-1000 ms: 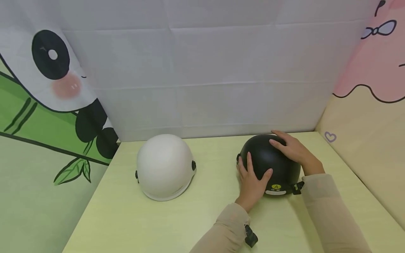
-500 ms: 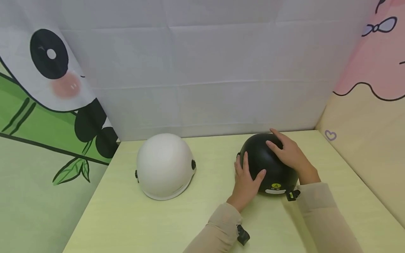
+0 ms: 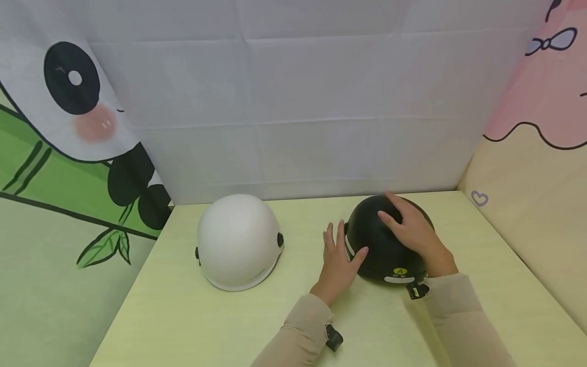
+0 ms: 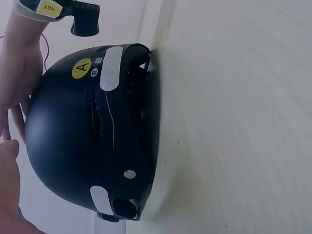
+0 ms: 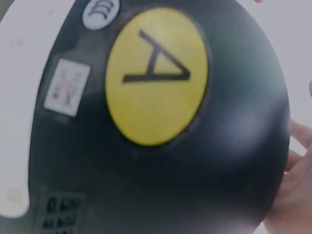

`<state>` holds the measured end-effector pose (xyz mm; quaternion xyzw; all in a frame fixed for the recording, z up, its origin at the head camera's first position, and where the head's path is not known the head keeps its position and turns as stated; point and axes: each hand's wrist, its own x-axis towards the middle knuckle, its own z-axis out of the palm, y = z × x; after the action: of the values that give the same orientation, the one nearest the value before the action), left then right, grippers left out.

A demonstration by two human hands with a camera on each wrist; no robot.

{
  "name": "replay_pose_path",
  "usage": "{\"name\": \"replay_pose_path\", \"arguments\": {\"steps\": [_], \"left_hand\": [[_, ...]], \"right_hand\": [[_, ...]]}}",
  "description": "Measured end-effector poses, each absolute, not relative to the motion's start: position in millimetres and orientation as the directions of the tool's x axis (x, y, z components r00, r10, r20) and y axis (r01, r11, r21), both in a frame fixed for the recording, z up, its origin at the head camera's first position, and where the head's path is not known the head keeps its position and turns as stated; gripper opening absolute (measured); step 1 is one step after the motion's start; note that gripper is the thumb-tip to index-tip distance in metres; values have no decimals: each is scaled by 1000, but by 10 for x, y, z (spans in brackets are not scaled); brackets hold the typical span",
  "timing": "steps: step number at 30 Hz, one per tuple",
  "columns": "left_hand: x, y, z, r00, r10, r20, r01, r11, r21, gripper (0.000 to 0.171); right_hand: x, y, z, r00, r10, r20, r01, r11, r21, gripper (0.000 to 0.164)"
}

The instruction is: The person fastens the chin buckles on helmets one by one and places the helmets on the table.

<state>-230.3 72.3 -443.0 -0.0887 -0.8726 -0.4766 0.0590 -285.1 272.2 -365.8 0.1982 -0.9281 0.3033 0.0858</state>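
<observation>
A black helmet sits dome up on the right half of the table. My right hand rests on its upper right side, thumb and fingers spread over the shell. Just off the helmet's left side is my left hand, its fingers pointing up and fairly straight; its thumb tip lies close to the shell, and I cannot tell whether it touches. The left wrist view shows the helmet's lower edge, a reflective strip and a round yellow sticker marked A. That yellow sticker fills much of the right wrist view.
To the left, a white helmet stands dome up on the pale yellow table. A white cloth backdrop rises behind the table, and printed panels flank both sides. A black wrist device is strapped to my left sleeve.
My left hand has drawn left, off the black helmet's side, uncovering a white strip there. My right hand has slid a little left across the shell. The white helmet has stayed put.
</observation>
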Motion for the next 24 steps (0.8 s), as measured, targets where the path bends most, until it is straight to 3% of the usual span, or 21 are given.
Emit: {"name": "replay_pose_path", "arguments": {"steps": [7, 24], "left_hand": [[-2333, 734, -4481, -977, 165, 134, 201, 504, 840, 88], [-2354, 1008, -4617, -971, 217, 103, 196, 464, 864, 91]], "right_hand": [[-2848, 2678, -3710, -858, -379, 347, -499, 775, -386, 62], [-2824, 2702, -3751, -885, -372, 281, -443, 860, -255, 62]]}}
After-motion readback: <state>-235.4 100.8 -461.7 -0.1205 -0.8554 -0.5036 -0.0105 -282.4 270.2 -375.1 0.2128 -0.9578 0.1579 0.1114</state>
